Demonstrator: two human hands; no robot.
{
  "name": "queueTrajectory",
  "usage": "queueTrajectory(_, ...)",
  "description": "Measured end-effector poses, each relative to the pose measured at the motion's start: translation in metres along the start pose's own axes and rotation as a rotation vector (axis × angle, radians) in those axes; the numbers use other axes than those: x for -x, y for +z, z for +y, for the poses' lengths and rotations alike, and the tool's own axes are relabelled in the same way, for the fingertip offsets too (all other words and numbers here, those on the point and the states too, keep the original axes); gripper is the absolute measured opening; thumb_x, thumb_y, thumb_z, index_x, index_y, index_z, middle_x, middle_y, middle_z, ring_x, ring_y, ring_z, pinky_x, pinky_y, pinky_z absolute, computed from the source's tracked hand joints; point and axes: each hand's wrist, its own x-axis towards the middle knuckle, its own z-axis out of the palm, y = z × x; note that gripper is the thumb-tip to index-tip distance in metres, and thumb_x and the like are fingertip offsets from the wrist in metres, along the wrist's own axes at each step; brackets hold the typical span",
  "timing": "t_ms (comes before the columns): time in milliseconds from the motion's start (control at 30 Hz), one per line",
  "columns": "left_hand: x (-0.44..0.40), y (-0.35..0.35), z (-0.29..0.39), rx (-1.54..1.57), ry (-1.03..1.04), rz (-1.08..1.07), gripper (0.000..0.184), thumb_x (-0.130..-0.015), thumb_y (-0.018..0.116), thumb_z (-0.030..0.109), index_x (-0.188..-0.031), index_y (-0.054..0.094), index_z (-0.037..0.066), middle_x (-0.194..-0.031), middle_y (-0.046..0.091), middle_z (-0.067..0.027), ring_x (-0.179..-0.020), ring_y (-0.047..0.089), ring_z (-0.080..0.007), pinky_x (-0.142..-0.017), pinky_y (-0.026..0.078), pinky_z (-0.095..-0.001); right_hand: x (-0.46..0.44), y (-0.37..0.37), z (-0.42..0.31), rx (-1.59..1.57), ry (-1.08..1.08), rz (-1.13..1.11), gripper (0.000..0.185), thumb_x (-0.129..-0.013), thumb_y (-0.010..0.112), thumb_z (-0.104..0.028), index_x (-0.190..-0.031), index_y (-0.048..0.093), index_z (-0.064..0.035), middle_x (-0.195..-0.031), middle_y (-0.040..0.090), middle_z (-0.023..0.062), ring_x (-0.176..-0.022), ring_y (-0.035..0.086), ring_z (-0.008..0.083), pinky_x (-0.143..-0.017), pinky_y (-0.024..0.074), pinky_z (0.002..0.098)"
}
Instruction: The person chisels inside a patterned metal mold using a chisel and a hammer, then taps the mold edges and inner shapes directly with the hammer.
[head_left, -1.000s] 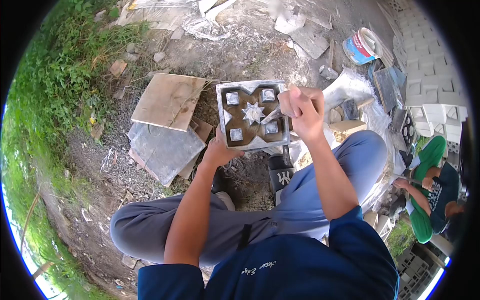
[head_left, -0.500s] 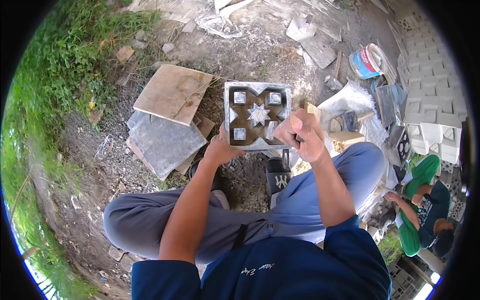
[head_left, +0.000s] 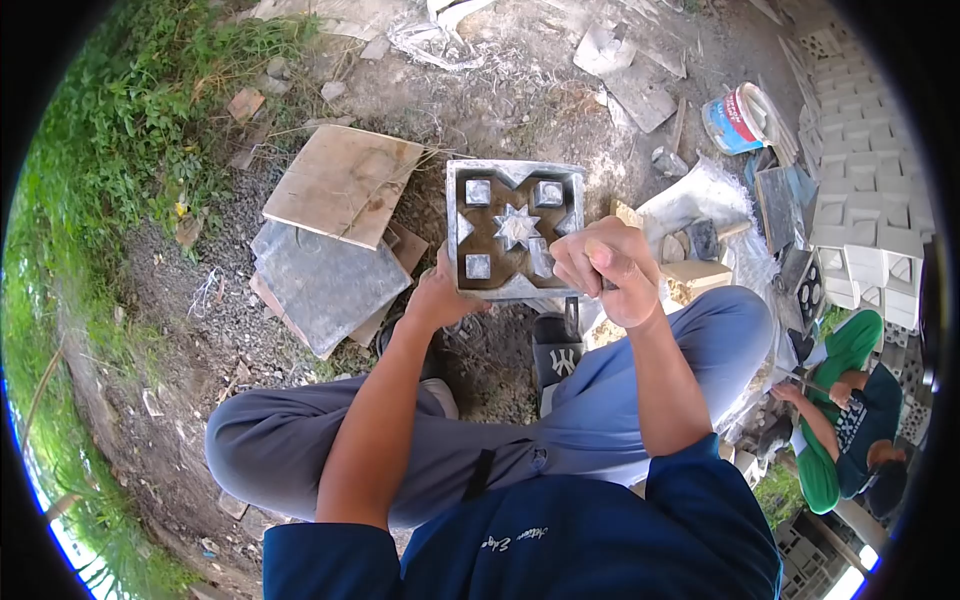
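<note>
Plants (head_left: 120, 130): green mass along the left, ending at dirt.
Tan board (head_left: 345, 185): tilted on top of grey board (head_left: 330, 285); right edges near mold, narrow strip of dirt between.
Left hand (head_left: 440, 298): grasping mold's lower-left corner, wrist just right of the grey board.
Shirt (head_left: 515, 545): dark blue, pale script, second word "Edge".
Mold (head_left: 516, 228): square, centre star, raised squares near corners, pointed notches along walls; up in front of the person, past the lap. Open dirt beyond its far edge; right side tight against the hand.
Sandal (head_left: 556, 365): dark, white NY monogram, below mold.
Right hand (head_left: 612, 270): clenched at mold's lower-right corner, seemingly round a slim tool, mostly hidden.
Bucket (head_left: 738, 118): red, white and blue label, lettering too small to read.
Co-worker (head_left: 862, 430): green trousers, printed dark shirt, far right.
Block wall (head_left: 865, 180): pale, bounds the right side.
</note>
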Motion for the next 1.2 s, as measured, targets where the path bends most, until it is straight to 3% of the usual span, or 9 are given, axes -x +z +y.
queueTrajectory(267, -0.002, 0.000, 0.002, 0.001, -0.028, 0.004, 0.126, -0.063, 0.099, 0.028, -0.158, 0.019, 0.004, -0.142, 0.059, -0.0236, -0.135, 0.057, -0.0397, -0.111, 0.045, -0.0443, -0.002, 0.001, 0.010, 0.101, 0.046, -0.023, 0.060, -0.107, 0.049, -0.036, -0.056, 0.039, -0.0048, -0.051, 0.034, 0.0017, -0.048, 0.029, 0.0114, -0.046, 0.0206, 0.0307)
queueTrajectory(333, 0.000, 0.000, 0.000, 0.012, 0.056, 0.020, 0.133, -0.062, 0.097, 0.035, -0.161, 0.013, 0.005, -0.140, 0.061, -0.0279, -0.132, 0.055, -0.0477, -0.113, 0.044, -0.0478, 0.000, 0.001, 0.026, 0.151, 0.052, -0.020, 0.059, -0.107, 0.047, -0.034, -0.057, 0.038, -0.0048, -0.051, 0.034, 0.0017, -0.047, 0.029, 0.0117, -0.047, 0.0212, 0.0316)
queueTrajectory(433, 0.003, -0.004, 0.007, 0.061, 0.025, -0.009, 0.131, -0.063, 0.096, 0.034, -0.160, 0.014, 0.005, -0.140, 0.061, -0.0275, -0.132, 0.055, -0.0482, -0.111, 0.045, -0.0490, -0.005, 0.002, 0.049, 0.444, -0.037, 0.079, 0.056, -0.108, 0.044, -0.030, -0.058, 0.038, -0.0045, -0.050, 0.033, 0.0014, -0.046, 0.030, 0.0131, -0.047, 0.0228, 0.0338)
queueTrajectory(533, -0.005, -0.008, 0.007, -0.009, 0.070, 0.042, 0.129, -0.064, 0.096, 0.033, -0.160, 0.015, 0.005, -0.140, 0.061, -0.0267, -0.130, 0.056, -0.0483, -0.111, 0.045, -0.0500, -0.011, 0.013, 0.019, 0.509, -0.084, -0.087, 0.052, -0.107, 0.044, -0.024, -0.060, 0.036, -0.0045, -0.050, 0.031, 0.0013, -0.045, 0.030, 0.0136, -0.047, 0.0246, 0.0345)
queueTrajectory(733, 0.007, -0.004, 0.007, 0.058, 0.109, 0.029, 0.127, -0.067, 0.095, 0.036, -0.159, 0.015, 0.004, -0.134, 0.064, -0.0289, -0.128, 0.058, -0.0496, -0.109, 0.048, -0.0492, -0.006, -0.002, 0.041, 0.463, 0.030, -0.014, 0.055, -0.108, 0.043, -0.026, -0.058, 0.036, -0.0046, -0.051, 0.033, 0.0006, -0.045, 0.030, 0.0116, -0.047, 0.0233, 0.0336)
queueTrajectory(833, 0.003, -0.007, 0.010, -0.097, -0.009, 0.043, 0.124, -0.068, 0.094, 0.037, -0.159, 0.016, 0.004, -0.134, 0.064, -0.0287, -0.128, 0.057, -0.0506, -0.108, 0.048, -0.0492, -0.004, 0.005, 0.030, 0.460, 0.051, 0.008, 0.055, -0.106, 0.045, -0.027, -0.057, 0.035, -0.0055, -0.051, 0.031, -0.0003, -0.047, 0.029, 0.0102, -0.047, 0.0215, 0.0324)
queueTrajectory(900, 0.006, -0.002, 0.006, -0.033, -0.054, -0.025, 0.127, -0.067, 0.095, 0.039, -0.160, 0.016, 0.004, -0.137, 0.062, -0.0275, -0.129, 0.057, -0.0503, -0.109, 0.047, -0.0496, 0.011, -0.006, 0.037, 0.200, 0.148, 0.103, 0.056, -0.105, 0.049, -0.029, -0.056, 0.034, -0.0066, -0.051, 0.031, -0.0004, -0.047, 0.029, 0.0103, -0.047, 0.0205, 0.0311)
queueTrajectory(1067, 0.004, -0.001, 0.001, -0.074, 0.075, 0.049, 0.123, -0.068, 0.096, 0.035, -0.157, 0.018, 0.003, -0.132, 0.066, -0.0274, -0.129, 0.059, -0.0460, -0.106, 0.048, -0.0471, 0.007, -0.004, 0.027, 0.194, 0.075, 0.032, 0.054, -0.105, 0.046, -0.024, -0.056, 0.033, -0.0065, -0.050, 0.032, -0.0006, -0.047, 0.030, 0.0111, -0.047, 0.0236, 0.0314)
queueTrajectory(1200, 0.007, -0.001, 0.005, -0.008, -0.008, 0.002, 0.127, -0.066, 0.095, 0.035, -0.161, 0.016, 0.007, -0.136, 0.063, -0.0273, -0.129, 0.058, -0.0476, -0.110, 0.047, -0.0494, 0.013, -0.009, 0.031, 0.103, 0.101, 0.041, 0.057, -0.106, 0.047, -0.028, -0.054, 0.035, -0.0070, -0.049, 0.033, 0.0006, -0.045, 0.031, 0.0114, -0.046, 0.0232, 0.0317)
